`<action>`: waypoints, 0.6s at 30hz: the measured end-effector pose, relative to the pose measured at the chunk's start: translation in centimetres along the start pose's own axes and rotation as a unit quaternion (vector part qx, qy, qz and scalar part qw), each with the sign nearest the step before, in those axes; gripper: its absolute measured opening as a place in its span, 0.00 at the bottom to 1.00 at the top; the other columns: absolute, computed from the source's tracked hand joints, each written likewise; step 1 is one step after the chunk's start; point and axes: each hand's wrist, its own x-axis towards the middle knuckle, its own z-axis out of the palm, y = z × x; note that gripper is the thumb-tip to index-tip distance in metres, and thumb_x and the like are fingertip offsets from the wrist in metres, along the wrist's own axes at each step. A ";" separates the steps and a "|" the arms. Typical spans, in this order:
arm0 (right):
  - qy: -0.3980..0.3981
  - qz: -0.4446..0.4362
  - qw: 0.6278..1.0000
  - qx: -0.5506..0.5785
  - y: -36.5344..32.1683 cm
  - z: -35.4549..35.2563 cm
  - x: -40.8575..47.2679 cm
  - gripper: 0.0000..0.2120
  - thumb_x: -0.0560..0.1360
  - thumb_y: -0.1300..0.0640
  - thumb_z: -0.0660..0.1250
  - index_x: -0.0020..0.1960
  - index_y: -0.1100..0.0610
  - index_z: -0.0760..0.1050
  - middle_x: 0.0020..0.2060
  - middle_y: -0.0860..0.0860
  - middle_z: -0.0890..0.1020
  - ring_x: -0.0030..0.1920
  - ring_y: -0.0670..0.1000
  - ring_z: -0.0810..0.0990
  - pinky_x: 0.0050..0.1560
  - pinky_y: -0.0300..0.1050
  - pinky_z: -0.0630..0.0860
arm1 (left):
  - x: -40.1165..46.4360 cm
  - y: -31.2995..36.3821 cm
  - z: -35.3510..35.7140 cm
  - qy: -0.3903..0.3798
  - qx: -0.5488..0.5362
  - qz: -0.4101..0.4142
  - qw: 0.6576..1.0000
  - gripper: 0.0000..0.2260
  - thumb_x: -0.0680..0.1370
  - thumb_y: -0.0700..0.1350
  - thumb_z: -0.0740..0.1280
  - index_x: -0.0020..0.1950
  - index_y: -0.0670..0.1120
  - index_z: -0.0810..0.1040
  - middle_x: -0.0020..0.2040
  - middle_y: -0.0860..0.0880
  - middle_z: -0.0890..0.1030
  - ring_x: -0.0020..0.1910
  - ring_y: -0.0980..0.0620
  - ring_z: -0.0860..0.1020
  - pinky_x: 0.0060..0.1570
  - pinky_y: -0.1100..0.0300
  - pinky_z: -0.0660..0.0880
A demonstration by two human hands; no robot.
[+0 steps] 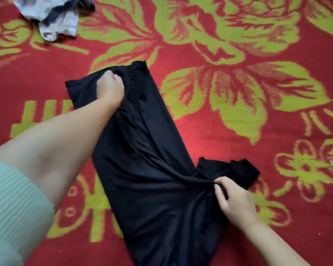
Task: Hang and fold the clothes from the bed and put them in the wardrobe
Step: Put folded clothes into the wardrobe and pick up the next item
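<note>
Head view, bedspread entry, listed near to far.

Sleeve (12,208): pale green ribbed cuff at the near left corner of the frame; belongs to the left arm.

Right hand (235,200): near right; thumb and fingertips pinch a ridge of black cloth beside a small flap that sticks out toward the right edge of the bed.

Black garment (152,160): task item, lying flat on the red and green floral bedspread (277,54), running diagonally from the near edge toward the middle. Likely trousers or a skirt; the type cannot be settled.

Left hand (110,85): farther, fingers curled into the cloth at the garment's far end, gripping it.

Handling note: the step appears to be straightening before a fold. Judged best done by pulling both ends gently apart to flatten the creases, tucking the stray flap in line, then bringing the far end over to the near one with edges matched.

Patterned garment (54,14): white and dark, crumpled at the far left corner, well apart, cut off by the frame.

Obscured: the black garment's near end runs out of frame; wardrobe and hangers not in view.
</note>
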 end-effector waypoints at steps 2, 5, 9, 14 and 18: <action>0.011 -0.015 1.000 0.004 0.1 -0.2 -0.5 0.10 0.74 0.50 0.58 0.45 0.53 0.77 0.39 0.45 0.78 0.41 0.45 0.76 0.40 0.36 0.69 | 0.5 0.6 0.1 -0.019 -0.043 -0.027 0.999 0.11 0.79 0.46 0.53 0.37 0.47 0.63 0.41 0.46 0.72 0.42 0.43 0.77 0.42 0.49 0.74; 0.034 -0.074 0.996 0.023 -0.2 -0.4 -0.2 0.12 0.72 0.56 0.59 0.50 0.54 0.79 0.46 0.47 0.78 0.49 0.48 0.75 0.52 0.39 0.70 | 0.6 0.5 1.9 -0.122 0.062 -0.070 0.988 0.16 0.79 0.51 0.58 0.62 0.42 0.67 0.59 0.41 0.74 0.51 0.38 0.79 0.50 0.48 0.77; 0.023 -0.184 0.981 0.059 -3.8 1.5 2.6 0.16 0.73 0.58 0.60 0.58 0.53 0.77 0.53 0.48 0.80 0.56 0.47 0.76 0.57 0.39 0.72 | 1.9 0.1 3.7 -0.112 0.123 -0.084 0.982 0.25 0.80 0.54 0.60 0.70 0.39 0.58 0.63 0.38 0.72 0.51 0.36 0.79 0.51 0.44 0.77; -0.039 -0.130 0.983 -0.126 -9.6 6.1 5.3 0.16 0.66 0.41 0.71 0.44 0.52 0.78 0.32 0.45 0.77 0.31 0.49 0.77 0.32 0.42 0.70 | 3.0 -1.2 2.5 -0.066 0.094 0.010 0.993 0.13 0.81 0.46 0.55 0.38 0.42 0.66 0.42 0.43 0.75 0.40 0.42 0.73 0.39 0.55 0.69; -0.011 -0.054 0.995 -0.087 -10.2 5.4 5.9 0.13 0.70 0.44 0.66 0.36 0.52 0.70 0.20 0.48 0.72 0.18 0.50 0.73 0.21 0.39 0.56 | 2.8 0.3 -0.4 0.062 0.023 0.036 0.997 0.18 0.81 0.47 0.54 0.31 0.46 0.58 0.31 0.47 0.65 0.31 0.48 0.64 0.34 0.56 0.57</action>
